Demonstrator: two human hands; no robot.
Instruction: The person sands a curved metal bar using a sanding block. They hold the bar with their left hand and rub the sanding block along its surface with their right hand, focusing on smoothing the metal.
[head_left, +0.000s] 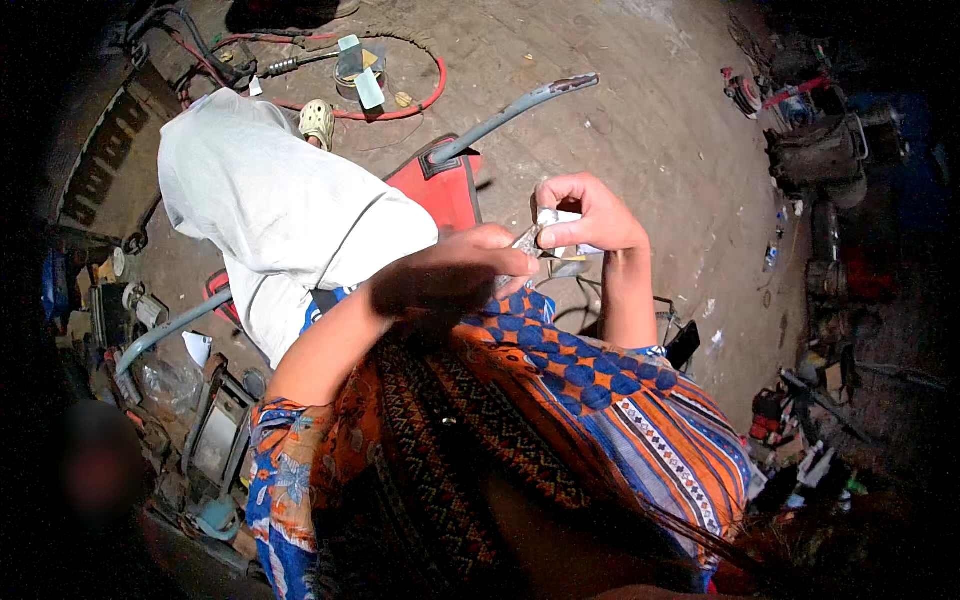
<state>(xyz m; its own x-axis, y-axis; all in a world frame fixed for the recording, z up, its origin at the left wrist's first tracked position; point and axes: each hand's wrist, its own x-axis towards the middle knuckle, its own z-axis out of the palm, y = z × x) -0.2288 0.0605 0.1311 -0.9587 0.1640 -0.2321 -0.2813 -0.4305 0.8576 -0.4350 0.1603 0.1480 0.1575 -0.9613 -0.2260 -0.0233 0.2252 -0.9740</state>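
My left hand, partly in deep shadow, holds a small crinkled, shiny packet between thumb and fingers. My right hand pinches the packet's other end together with a white piece that looks like paper or film. The hands nearly meet in front of my patterned orange and blue shirt. What the packet contains cannot be made out. My white trousers reach to the upper left, and a pale clog shows beside them.
A red fabric seat with a grey tubular frame lies beyond my hands. A red hose curls on the dirty floor around a round container with pale sheets. Mixed metal parts and a clear plastic bag lie left; more clutter lines the right.
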